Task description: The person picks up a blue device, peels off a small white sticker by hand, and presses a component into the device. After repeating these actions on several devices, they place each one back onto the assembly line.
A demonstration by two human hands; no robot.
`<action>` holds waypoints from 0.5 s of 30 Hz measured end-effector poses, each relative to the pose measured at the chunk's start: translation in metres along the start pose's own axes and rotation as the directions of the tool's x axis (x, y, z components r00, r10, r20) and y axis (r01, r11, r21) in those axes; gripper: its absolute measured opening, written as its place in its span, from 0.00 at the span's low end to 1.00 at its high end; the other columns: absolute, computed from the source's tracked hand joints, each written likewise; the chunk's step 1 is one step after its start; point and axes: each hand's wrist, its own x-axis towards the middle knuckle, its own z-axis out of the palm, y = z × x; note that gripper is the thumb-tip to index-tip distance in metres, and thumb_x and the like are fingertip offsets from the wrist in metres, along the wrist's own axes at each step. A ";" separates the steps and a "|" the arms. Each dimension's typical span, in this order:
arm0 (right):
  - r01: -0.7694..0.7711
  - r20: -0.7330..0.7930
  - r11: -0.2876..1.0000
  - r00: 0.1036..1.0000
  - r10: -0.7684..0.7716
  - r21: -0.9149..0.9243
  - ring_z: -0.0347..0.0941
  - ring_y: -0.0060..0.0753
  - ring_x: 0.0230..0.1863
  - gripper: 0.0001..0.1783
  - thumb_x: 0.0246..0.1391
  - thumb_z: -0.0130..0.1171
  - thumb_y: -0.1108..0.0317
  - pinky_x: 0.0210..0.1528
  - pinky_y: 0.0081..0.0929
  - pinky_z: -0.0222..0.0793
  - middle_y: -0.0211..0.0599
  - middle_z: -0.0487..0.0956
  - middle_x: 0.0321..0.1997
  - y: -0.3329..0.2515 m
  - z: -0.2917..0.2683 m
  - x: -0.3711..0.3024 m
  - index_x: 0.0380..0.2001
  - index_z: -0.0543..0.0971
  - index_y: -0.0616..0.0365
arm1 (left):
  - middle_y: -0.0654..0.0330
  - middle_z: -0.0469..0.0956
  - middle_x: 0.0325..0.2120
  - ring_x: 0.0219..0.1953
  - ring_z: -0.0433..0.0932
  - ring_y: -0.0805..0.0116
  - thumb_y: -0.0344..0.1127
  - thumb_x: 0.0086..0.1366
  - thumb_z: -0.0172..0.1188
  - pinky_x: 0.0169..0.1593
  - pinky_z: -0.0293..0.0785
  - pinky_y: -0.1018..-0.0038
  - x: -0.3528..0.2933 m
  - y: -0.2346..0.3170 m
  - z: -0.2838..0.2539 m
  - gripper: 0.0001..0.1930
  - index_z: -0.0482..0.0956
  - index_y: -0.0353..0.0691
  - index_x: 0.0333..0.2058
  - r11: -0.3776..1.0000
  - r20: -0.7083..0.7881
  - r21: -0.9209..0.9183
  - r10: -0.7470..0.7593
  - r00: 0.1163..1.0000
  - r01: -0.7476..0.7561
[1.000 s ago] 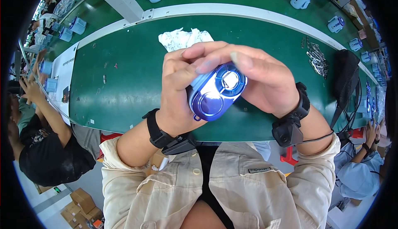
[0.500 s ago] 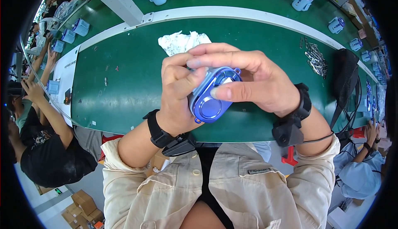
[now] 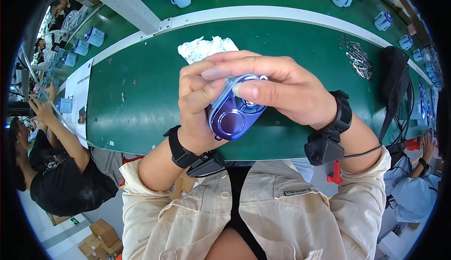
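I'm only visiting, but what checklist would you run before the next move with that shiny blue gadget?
1. Left grip wrapped around the gadget's side: ok.
2. Right grip thumb over the gadget's top: ok; how hard it presses, cannot tell.
3. Round recess fully visible: not ok, the thumb covers part.
4. Gadget's underside sound: cannot tell, hidden.
5. Small metal parts apart from both grips: ok, at the table's right.
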 end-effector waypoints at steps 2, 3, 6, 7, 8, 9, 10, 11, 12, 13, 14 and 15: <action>0.057 0.054 0.978 0.997 -0.047 -0.200 0.60 0.39 0.66 0.25 0.61 0.53 0.63 0.65 0.34 0.55 0.43 0.65 0.65 -0.001 -0.002 0.000 0.59 0.70 0.65 | 0.53 0.69 0.46 0.49 0.73 0.60 0.26 0.51 0.69 0.49 0.74 0.67 -0.001 0.007 0.003 0.30 0.65 0.46 0.52 0.969 -0.031 -0.227 -0.109 0.994 0.099; 0.059 0.054 0.978 0.997 -0.049 -0.200 0.60 0.39 0.66 0.25 0.61 0.53 0.63 0.65 0.34 0.55 0.43 0.65 0.65 -0.001 -0.002 -0.001 0.59 0.70 0.65 | 0.53 0.69 0.46 0.49 0.72 0.60 0.26 0.57 0.65 0.50 0.74 0.67 -0.001 0.009 0.004 0.23 0.68 0.46 0.50 0.931 -0.038 -0.337 -0.166 0.985 0.143; 0.045 0.037 0.980 0.999 -0.039 -0.196 0.60 0.39 0.66 0.27 0.62 0.52 0.61 0.65 0.33 0.55 0.43 0.64 0.65 -0.003 0.001 -0.003 0.61 0.67 0.64 | 0.53 0.69 0.46 0.49 0.73 0.60 0.26 0.57 0.65 0.50 0.75 0.67 -0.002 0.005 0.002 0.23 0.68 0.45 0.50 0.958 -0.048 -0.265 -0.128 0.991 0.111; 0.046 0.038 0.979 0.999 -0.039 -0.197 0.60 0.39 0.66 0.27 0.62 0.52 0.61 0.65 0.33 0.55 0.43 0.64 0.65 -0.002 0.003 -0.003 0.61 0.67 0.64 | 0.52 0.69 0.47 0.48 0.73 0.60 0.26 0.57 0.65 0.50 0.75 0.67 -0.002 0.003 0.002 0.23 0.67 0.45 0.50 0.969 -0.053 -0.229 -0.110 0.993 0.095; 0.013 0.015 0.993 1.000 -0.011 -0.121 0.60 0.39 0.66 0.28 0.62 0.53 0.61 0.66 0.33 0.55 0.43 0.64 0.65 0.000 0.004 -0.003 0.61 0.67 0.64 | 0.52 0.69 0.47 0.48 0.73 0.60 0.26 0.57 0.65 0.50 0.75 0.68 -0.002 0.001 0.002 0.23 0.67 0.45 0.50 0.978 -0.057 -0.193 -0.092 0.994 0.079; -0.019 -0.004 0.999 1.000 0.019 -0.043 0.60 0.39 0.66 0.29 0.62 0.53 0.60 0.66 0.33 0.55 0.43 0.64 0.65 0.001 0.005 -0.003 0.62 0.66 0.64 | 0.52 0.69 0.47 0.48 0.74 0.60 0.26 0.57 0.65 0.49 0.75 0.68 -0.002 -0.001 0.002 0.23 0.67 0.45 0.50 0.986 -0.061 -0.156 -0.073 0.995 0.063; -0.049 -0.021 0.998 0.999 0.050 0.035 0.60 0.39 0.66 0.29 0.62 0.53 0.59 0.66 0.32 0.55 0.44 0.64 0.66 0.001 0.006 -0.003 0.62 0.66 0.64 | 0.52 0.69 0.47 0.47 0.74 0.60 0.26 0.57 0.65 0.49 0.75 0.68 -0.002 -0.002 0.001 0.23 0.67 0.45 0.50 0.992 -0.065 -0.118 -0.054 0.996 0.046; -0.047 -0.019 0.998 0.999 0.047 0.033 0.60 0.39 0.66 0.29 0.62 0.53 0.59 0.66 0.32 0.55 0.44 0.64 0.66 0.000 0.008 -0.002 0.62 0.66 0.64 | 0.52 0.68 0.48 0.47 0.74 0.60 0.26 0.57 0.65 0.49 0.75 0.68 -0.002 -0.002 0.001 0.23 0.67 0.45 0.50 0.996 -0.068 -0.079 -0.033 0.997 0.027; -0.059 -0.014 0.990 0.998 0.061 0.130 0.59 0.39 0.66 0.30 0.61 0.54 0.59 0.66 0.32 0.54 0.44 0.63 0.66 -0.003 0.009 0.000 0.62 0.66 0.64 | 0.52 0.68 0.48 0.47 0.74 0.60 0.26 0.57 0.65 0.49 0.75 0.68 0.000 -0.002 0.000 0.23 0.67 0.45 0.50 0.997 -0.069 -0.077 -0.029 0.997 0.024; -0.070 -0.008 0.971 0.997 0.074 0.226 0.59 0.39 0.67 0.30 0.61 0.54 0.59 0.66 0.32 0.54 0.44 0.63 0.66 -0.006 0.011 0.001 0.62 0.66 0.64 | 0.52 0.68 0.46 0.47 0.74 0.60 0.26 0.51 0.69 0.48 0.74 0.68 0.003 0.000 -0.002 0.30 0.64 0.45 0.52 0.998 -0.061 -0.054 -0.025 0.998 0.022; -0.082 0.000 0.944 0.996 0.087 0.320 0.58 0.39 0.67 0.30 0.61 0.54 0.59 0.67 0.32 0.53 0.44 0.63 0.67 -0.008 0.012 0.002 0.62 0.66 0.64 | 0.53 0.68 0.45 0.47 0.74 0.60 0.27 0.45 0.74 0.47 0.73 0.68 0.005 0.001 -0.003 0.38 0.62 0.46 0.54 0.999 -0.052 -0.031 -0.022 0.998 0.020; -0.080 0.003 0.945 0.996 0.084 0.317 0.58 0.39 0.67 0.30 0.61 0.54 0.59 0.67 0.32 0.53 0.44 0.63 0.67 -0.008 0.012 0.002 0.62 0.66 0.64 | 0.54 0.68 0.44 0.47 0.74 0.60 0.28 0.39 0.79 0.46 0.72 0.69 0.007 0.002 -0.004 0.46 0.59 0.47 0.56 1.000 -0.044 -0.007 -0.018 0.999 0.018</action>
